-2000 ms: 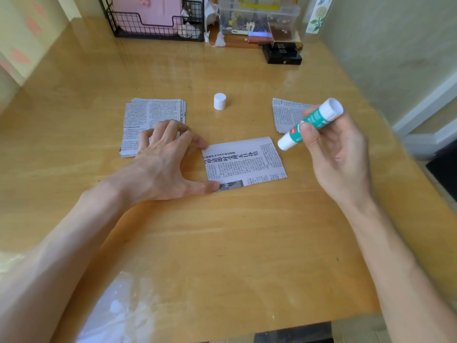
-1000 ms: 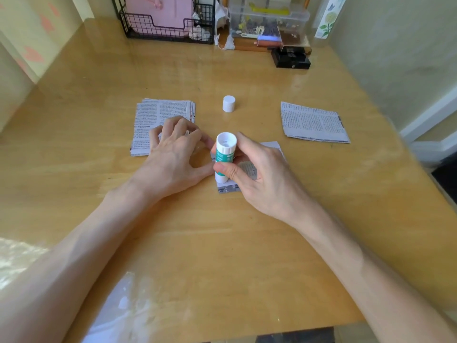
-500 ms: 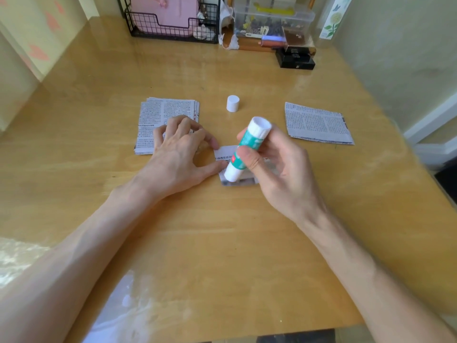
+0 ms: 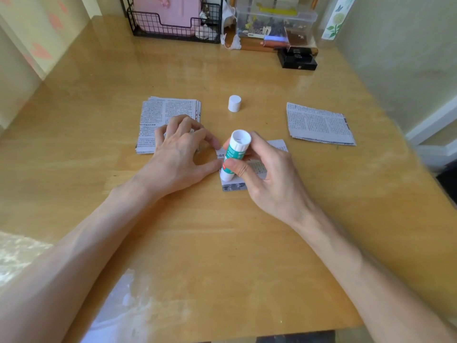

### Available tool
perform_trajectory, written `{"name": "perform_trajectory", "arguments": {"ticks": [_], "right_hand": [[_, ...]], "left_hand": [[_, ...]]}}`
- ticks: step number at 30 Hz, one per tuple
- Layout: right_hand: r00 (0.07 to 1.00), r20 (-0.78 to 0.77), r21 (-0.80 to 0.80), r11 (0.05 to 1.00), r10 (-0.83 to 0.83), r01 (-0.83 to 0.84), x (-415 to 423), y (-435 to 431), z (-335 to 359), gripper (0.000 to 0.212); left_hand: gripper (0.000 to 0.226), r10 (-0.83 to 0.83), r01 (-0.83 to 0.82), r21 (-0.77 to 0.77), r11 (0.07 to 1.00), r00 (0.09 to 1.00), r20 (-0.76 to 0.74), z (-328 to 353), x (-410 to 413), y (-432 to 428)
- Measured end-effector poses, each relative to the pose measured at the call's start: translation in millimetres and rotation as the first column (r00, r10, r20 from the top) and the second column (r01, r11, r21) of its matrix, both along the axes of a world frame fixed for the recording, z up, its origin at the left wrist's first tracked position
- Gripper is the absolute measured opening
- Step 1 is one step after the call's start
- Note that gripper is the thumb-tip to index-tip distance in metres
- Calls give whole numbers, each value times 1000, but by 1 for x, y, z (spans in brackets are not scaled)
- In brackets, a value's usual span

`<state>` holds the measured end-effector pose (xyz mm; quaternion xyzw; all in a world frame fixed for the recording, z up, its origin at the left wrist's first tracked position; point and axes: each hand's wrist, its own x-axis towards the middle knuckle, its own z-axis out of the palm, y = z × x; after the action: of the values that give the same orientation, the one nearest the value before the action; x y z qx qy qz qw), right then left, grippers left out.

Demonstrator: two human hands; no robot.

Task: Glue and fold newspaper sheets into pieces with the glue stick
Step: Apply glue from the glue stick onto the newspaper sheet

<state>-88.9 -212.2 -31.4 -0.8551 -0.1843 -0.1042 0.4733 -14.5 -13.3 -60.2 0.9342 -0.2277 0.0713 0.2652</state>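
Since half a second ago the glue stick (image 4: 233,157) has swung from a slant to nearly upright, and its lower end now meets the newspaper sheet (image 4: 280,146) close to the sheet's left edge. The right hand (image 4: 268,180) grips the stick, thumb in front and fingers curled behind it. The left hand (image 4: 178,154) holds nothing; its spread fingertips and thumb press down at the sheet's left edge, just beside the stick. The sheet lies mid-table, mostly hidden under the right hand, with its near edge and far right corner showing.

Bare wood runs from the sheet to the near edge of the table (image 4: 222,243), between the two forearms. A stack of newspaper pieces (image 4: 158,112) lies partly under the left hand. The white cap (image 4: 234,103) stands upright beyond the hands, apart from them. A second newspaper pile (image 4: 319,125) lies to the right, near the table's right edge. At the far edge stand a black wire basket (image 4: 173,28), a clear plastic box (image 4: 274,18) and a small black box (image 4: 299,60). The tabletop is glossy wood, with glare at the near left corner. A pale wall (image 4: 395,45) runs along the right side.
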Motion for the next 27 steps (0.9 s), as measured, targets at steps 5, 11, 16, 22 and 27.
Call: {"name": "perform_trajectory", "arguments": {"ticks": [5, 11, 16, 22, 27], "right_hand": [[1000, 6, -91, 996, 3, -2, -1, 0, 0, 25], [999, -35, -9, 1000, 2, -2, -10, -5, 2, 22], [996, -3, 215, 973, -86, 84, -6, -5, 6, 11], [972, 14, 545, 817, -234, 188, -2, -7, 14, 14], [993, -2, 336, 935, -116, 110, 0, -6, 5, 13]], "left_hand": [[48, -5, 5, -14, 1000, 1000, -10, 4, -2, -1], [62, 7, -7, -12, 1000, 1000, -4, 2, 0, -1], [41, 15, -15, -2, 1000, 999, 30, 0, 2, -1], [36, 9, -8, -25, 1000, 999, 37, 2, 0, -1], [39, 11, -10, -8, 1000, 999, 40, 1, 0, -1]]}}
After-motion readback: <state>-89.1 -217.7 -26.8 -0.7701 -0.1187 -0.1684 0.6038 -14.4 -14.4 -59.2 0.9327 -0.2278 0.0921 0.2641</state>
